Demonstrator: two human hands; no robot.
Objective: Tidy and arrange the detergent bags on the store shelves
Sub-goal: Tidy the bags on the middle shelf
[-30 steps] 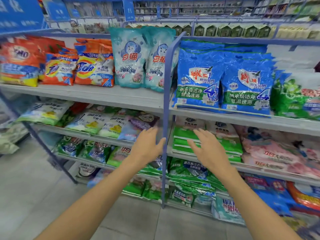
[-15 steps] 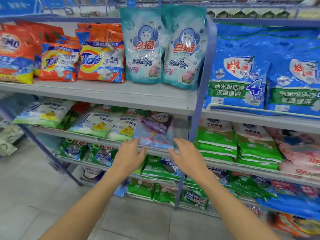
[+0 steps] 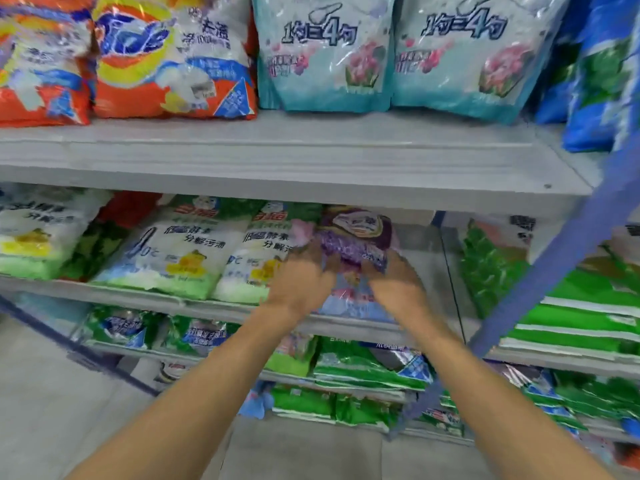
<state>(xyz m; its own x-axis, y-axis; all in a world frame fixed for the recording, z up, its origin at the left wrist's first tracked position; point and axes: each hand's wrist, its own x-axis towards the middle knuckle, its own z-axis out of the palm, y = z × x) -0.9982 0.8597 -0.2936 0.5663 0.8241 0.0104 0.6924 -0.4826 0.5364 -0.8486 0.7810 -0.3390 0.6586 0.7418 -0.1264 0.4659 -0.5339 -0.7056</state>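
Left hand (image 3: 301,282) and right hand (image 3: 398,289) flank and touch purple bag (image 3: 356,237).

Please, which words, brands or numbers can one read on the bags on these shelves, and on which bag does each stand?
"Tide", "去渍": orange bag, top shelf.
"1勺=4勺": left teal bag, top shelf.
"1勺=4勺": right teal bag, top shelf.
"低温酵素 分解污渍": white-green bag, shelf below.
Purple bag: label too blurred to read.
Small print elsewhere: unreadable.

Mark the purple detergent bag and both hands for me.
purple detergent bag (image 3: 358,233): head view, upper printed front above the fingers.
left hand (image 3: 299,284): head view, back of the hand.
right hand (image 3: 398,289): head view, back of the hand.
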